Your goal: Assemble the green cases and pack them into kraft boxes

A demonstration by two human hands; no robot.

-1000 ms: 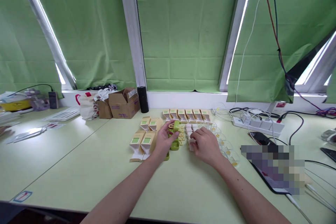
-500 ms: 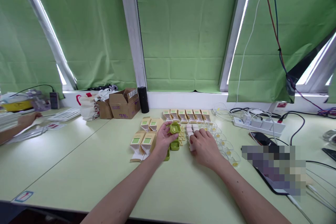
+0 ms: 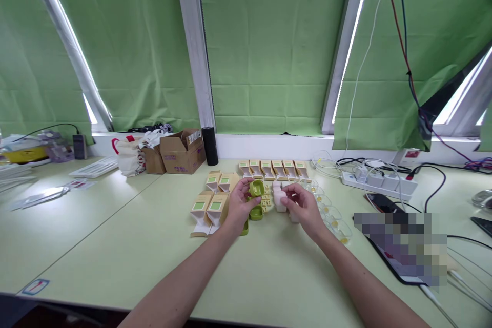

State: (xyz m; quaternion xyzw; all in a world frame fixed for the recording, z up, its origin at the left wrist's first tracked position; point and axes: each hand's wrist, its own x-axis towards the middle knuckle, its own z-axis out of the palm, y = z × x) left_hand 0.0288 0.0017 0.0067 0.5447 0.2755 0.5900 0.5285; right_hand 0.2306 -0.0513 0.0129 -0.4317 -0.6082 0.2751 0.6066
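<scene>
My left hand (image 3: 240, 205) is closed on a small olive-green square cup (image 3: 257, 188), its hollow side facing me. More green cups, among them one green cup (image 3: 256, 212), lie on the table just below that hand. Between thumb and fingers of my right hand (image 3: 302, 207) is a whitish block (image 3: 280, 201), lifted close to the held cup. Other whitish blocks (image 3: 276, 185) stand behind it, and some are partly hidden by the right hand. Small yellow square pieces (image 3: 266, 196) lie in rows between my hands. Clear plastic covers (image 3: 335, 223) with yellow spots line up right of my right hand.
Folded cartons with green labels (image 3: 217, 204) stand left of my left hand; a row of cartons (image 3: 277, 168) runs behind. Farther back are a cardboard box (image 3: 184, 152) and a black cylinder (image 3: 209, 146). A power strip (image 3: 378, 184) with cables lies right.
My right hand has raised a whitish block from the group and brought it toward the cup. The cup in my left hand has tilted slightly. Another person's hand at far left has gone from view.
</scene>
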